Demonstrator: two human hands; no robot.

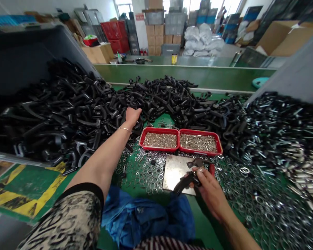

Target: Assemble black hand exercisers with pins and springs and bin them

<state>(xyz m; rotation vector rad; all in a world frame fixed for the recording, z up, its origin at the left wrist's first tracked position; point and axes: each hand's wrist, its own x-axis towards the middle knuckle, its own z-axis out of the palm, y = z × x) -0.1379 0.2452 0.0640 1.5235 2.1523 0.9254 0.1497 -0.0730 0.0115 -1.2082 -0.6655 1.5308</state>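
My left hand point(133, 116) reaches out to the heap of black curved parts point(161, 93); its fingertips are hidden among them, so what they hold, if anything, cannot be made out. Low on the right, my right hand point(205, 184) has its fingers wrapped round a black part point(185, 182), above the edge of a flat metal plate point(172, 170). Another black part point(198, 162) lies across the plate's upper right, beside a red object point(211, 169). Just beyond the plate are two red trays side by side, the left one point(160, 129) with tiny metal pieces, the right one point(199, 132) with small pins.
Metal rings point(151, 177) are scattered on the green table around the plate. A large grey bin point(75, 48) spills black parts at left. Piles of bolts point(276, 118) and silvery sleeves point(307, 170) lie at right. Blue cloth point(143, 218) hangs at the near edge.
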